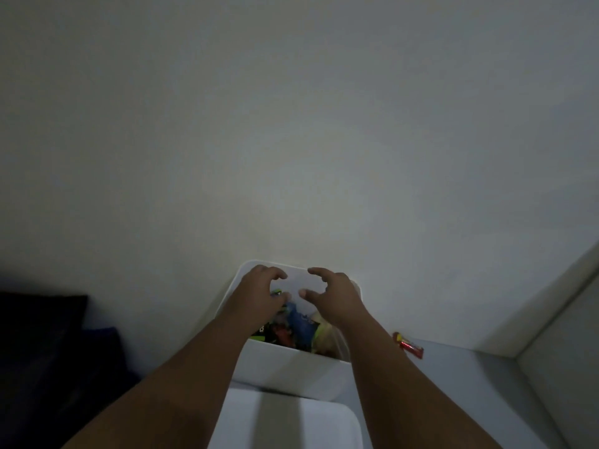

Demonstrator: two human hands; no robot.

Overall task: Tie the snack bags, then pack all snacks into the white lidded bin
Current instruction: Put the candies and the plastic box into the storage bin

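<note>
Here we look down in dim light at a white bin (291, 367) that stands open on a pale tabletop (470, 384), its far side close against a plain wall (291, 124). The bin holds a heap of snacks (301, 325): we make out a blue packet in the middle, red and black wrappers to its left and a yellowish bag to its right. The print on them is too dark to read.

Both bare forearms reach forward over the bin. The left hand (261, 294) hangs above the far left part of the opening with its fingers curled. Its thumb lies just beside a small greenish packet (276, 291), but we cannot tell whether this grip pinches the packet or only hovers by it. The right hand (335, 298) hangs above the far right part, fingers bent like a claw and parted from the thumb. Its grip is spread and nothing lies in it. The two hands are near each other but apart, with the bin's white inner wall showing between them.

The lid (285, 426), white with rounded corners, lies flat just in front of the bin. One red snack (407, 345) lies on the tabletop to the right of the bin, outside it. A pale side panel (567, 335) rises at the far right, and a dark shape (48, 335) fills the lower left.
</note>
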